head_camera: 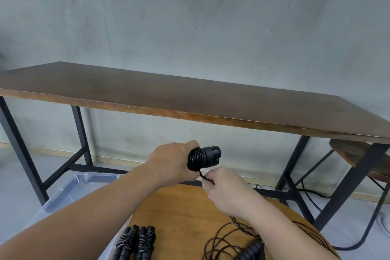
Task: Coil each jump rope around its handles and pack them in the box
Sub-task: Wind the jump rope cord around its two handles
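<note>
The left hand [173,162] grips a pair of black handles [207,157] held together, fingers curled round their rear part, with the caps pointing to the right and a little away from the person. Shiny black rope [195,159] is already wound in many turns around the handles, just beside the fingers. The right hand [226,191] is below and to the right, and it pinches the short free end of the rope [203,176] between thumb and fingers; this end goes up and left to the coil. So the long axis of the handles lies across, and the free end meets it from underneath, near the right hand. I judge that the winding is almost complete and the end must be tucked or secured.

On the round wooden bench [185,207] below, two wrapped jump ropes [137,240] lie side by side at the left, and a loose jump rope [242,240] lies in tangled loops at the right. The clear plastic box [69,188] stands on the floor left of the bench; its content is probably hidden by the arm.
</note>
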